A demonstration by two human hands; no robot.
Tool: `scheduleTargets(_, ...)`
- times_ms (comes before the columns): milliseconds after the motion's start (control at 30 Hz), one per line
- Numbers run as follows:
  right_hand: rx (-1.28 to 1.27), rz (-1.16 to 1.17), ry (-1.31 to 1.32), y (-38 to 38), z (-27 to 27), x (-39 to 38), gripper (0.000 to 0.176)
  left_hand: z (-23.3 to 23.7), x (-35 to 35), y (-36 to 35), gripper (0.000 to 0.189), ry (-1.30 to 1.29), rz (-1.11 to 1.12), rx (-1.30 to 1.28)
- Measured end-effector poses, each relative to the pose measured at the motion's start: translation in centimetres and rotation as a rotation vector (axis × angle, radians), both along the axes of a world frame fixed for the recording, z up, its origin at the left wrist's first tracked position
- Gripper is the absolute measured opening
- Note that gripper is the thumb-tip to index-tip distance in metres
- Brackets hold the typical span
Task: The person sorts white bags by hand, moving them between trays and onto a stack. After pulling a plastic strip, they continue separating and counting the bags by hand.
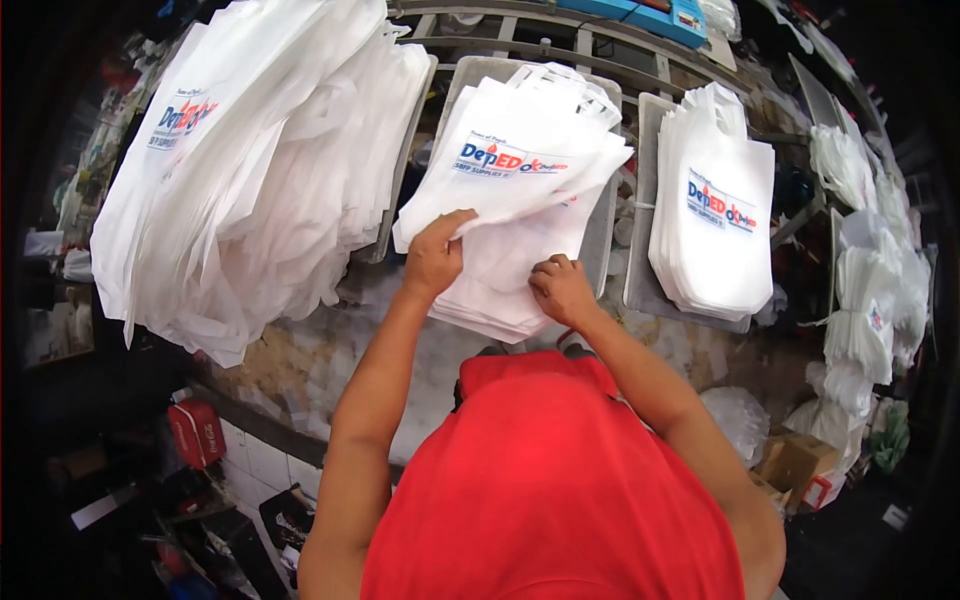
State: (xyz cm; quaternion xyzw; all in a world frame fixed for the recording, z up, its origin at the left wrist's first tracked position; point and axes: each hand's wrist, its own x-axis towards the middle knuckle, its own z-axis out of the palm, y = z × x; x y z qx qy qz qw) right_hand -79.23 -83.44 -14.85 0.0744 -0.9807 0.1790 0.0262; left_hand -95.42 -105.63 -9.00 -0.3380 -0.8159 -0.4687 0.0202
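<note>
A stack of white printed bags (500, 270) lies on the middle grey board (490, 68). My left hand (436, 255) pinches the lower edge of the top bag (540, 120), which is lifted and folded over the stack. My right hand (563, 291) rests at the lower right of the stack with its fingers curled; whether it grips a bag edge is hidden. The top bag's print faces up, with its handles at the far end.
A large, loose pile of white bags (300, 190) stands at the left. Another neat stack (710, 240) lies on a board at the right. Bundled bags (865, 300) hang at the far right. A red box (197, 433) sits low left, cardboard boxes (795, 462) low right.
</note>
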Motion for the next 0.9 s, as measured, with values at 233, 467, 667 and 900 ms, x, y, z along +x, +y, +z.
scheduleTargets(233,-0.744,-0.286,0.056,0.9,5.2,-2.8,0.017,-2.6,1.9,-0.1,0.033,0.014,-0.119,-0.276)
scheduleTargets(467,-0.119,0.052,-0.028,-1.4,2.4,3.1,0.053,1.3,-0.8,0.7,0.039,-0.023,0.102,-0.134)
scheduleTargets(667,-0.164,0.024,-0.073,-0.4,0.4,1.1,0.025,2.7,0.1,0.0,0.045,0.075,-0.037,-0.193)
scheduleTargets(900,-0.609,-0.232,0.22,0.0,4.6,-2.0,0.016,3.5,1.5,-0.2,0.039,-0.306,-0.181,-0.424)
